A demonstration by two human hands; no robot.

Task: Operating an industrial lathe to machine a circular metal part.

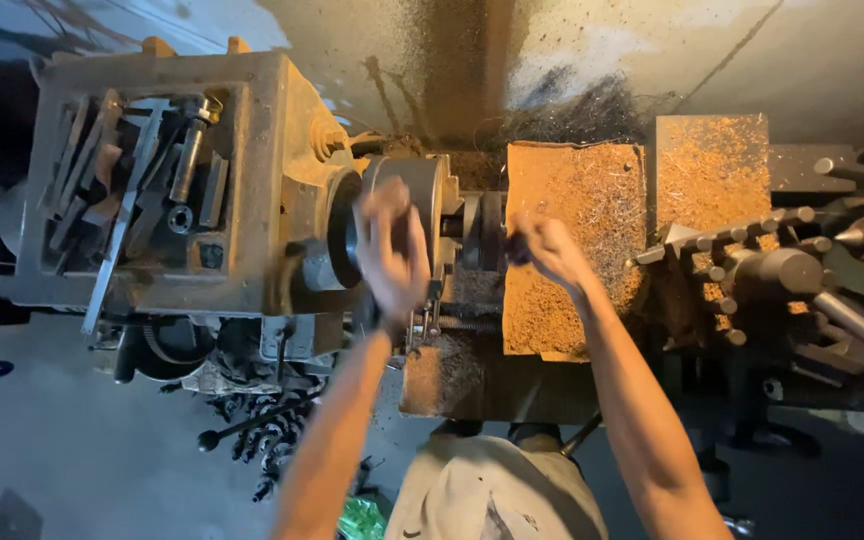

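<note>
packages: none | labels: none | signs: none | screens: none in view

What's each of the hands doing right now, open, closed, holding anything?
Left hand: blurred, at the lathe chuck; grip cannot be told.
Right hand: closed on a small dark piece beside the workpiece.
</note>
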